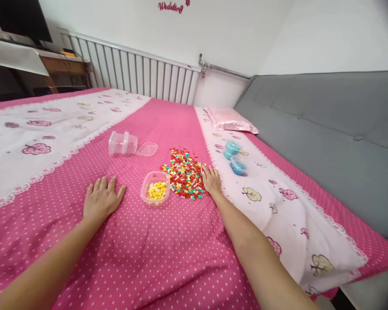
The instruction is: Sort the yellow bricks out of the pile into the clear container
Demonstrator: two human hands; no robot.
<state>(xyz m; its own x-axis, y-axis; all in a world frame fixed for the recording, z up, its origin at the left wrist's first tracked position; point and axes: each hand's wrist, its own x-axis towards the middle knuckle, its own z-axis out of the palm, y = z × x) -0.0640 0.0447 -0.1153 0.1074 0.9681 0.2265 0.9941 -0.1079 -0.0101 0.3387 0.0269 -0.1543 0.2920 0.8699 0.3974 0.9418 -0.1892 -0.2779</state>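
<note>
My left hand (101, 199) lies flat on the pink dotted bedsheet (155, 258), fingers spread, holding nothing. My right hand (211, 181) rests palm down at the right edge of a pile of small coloured pieces (185, 173), fingers stretched and touching the pieces. Between the hands stands a clear plastic tub (154, 188) with yellow pieces in it. Its nearest neighbour is the pile, just to its right.
Empty clear tubs (123, 143) lie on their side beyond the left hand, a loose lid (147, 149) beside them. Two tubs of blue pieces (234, 156) sit on the white strip to the right. A pink pillow (229, 119) and a grey sofa (326, 142) lie further right.
</note>
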